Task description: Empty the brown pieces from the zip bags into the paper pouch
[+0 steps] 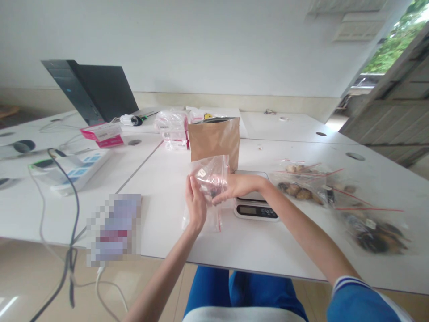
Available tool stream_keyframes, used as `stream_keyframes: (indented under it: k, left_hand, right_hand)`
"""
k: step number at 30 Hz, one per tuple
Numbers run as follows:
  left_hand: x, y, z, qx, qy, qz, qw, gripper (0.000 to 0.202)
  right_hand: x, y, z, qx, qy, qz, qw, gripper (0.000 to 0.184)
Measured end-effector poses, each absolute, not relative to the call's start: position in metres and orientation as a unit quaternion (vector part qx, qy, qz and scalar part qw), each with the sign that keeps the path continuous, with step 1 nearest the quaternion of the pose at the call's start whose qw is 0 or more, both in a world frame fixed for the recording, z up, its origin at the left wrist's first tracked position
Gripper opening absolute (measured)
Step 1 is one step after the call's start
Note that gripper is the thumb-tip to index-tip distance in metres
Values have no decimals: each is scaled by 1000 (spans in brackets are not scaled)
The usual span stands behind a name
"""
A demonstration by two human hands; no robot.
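A clear zip-lock bag (210, 172) is held up between both hands over the near middle of the table. My left hand (196, 203) grips its left side, fingers closed against the plastic. My right hand (231, 185) closes on the bag's right side, thumb toward me; its other fingers are partly hidden. Something small and dark shows low in the bag, too unclear to name. Below my hands another clear plastic bag (214, 222) lies on the table. A brown paper pouch (214, 141) stands open-topped just behind. Beside my right wrist sits a kitchen scale (256, 210), partly covered by the arm.
Zip bags of dried mushrooms (301, 192) and dark dried pieces (378, 237) lie right. At left are a phone-like blurred object (117, 228), a power strip (83, 170) and cables. Pink boxes (172, 127) and a black computer case (97, 89) stand farther back.
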State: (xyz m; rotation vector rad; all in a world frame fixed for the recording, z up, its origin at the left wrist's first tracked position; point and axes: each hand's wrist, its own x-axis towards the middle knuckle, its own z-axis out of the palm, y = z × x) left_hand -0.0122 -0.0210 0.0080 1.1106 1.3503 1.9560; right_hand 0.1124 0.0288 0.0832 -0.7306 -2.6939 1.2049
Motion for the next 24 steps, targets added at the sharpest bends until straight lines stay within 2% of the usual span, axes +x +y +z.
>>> stream_keyframes:
  k: [3,7,10,12,14,16,19,21,24]
  left_hand:
    - [-14,-23,14,394,501,722,268,38]
    - [-27,-36,29,400,537,680,298,35]
    - [-45,-45,35,414,584,612,336,37]
    - [-57,-48,31,447,630,545,326,39]
    - [-66,-46,20,502,688,455,260,37]
    - [-71,-43,7,551,733,375,135,35]
    - [-73,-38,-3,585,736,341,-22,41]
    - [-73,-38,1,605,707,361,-68,46]
    - [-71,-44,16,678,626,377,-81,35]
  right_hand:
    - [117,25,98,-247,-872,416,79,38]
    - [133,18,122,-207,-858,437,172,24]
    - [148,16,136,-202,-841,450,222,28]
    - [156,17,141,-217,-830,443,260,32]
    - [162,19,143,-229,-821,433,293,31]
    - [164,21,144,-236,-818,424,309,30]
    - [164,23,144,-237,-825,407,313,29]
    - [164,24,144,-237,-829,397,315,29]
    - [166,27,143,-239,-829,384,329,30]
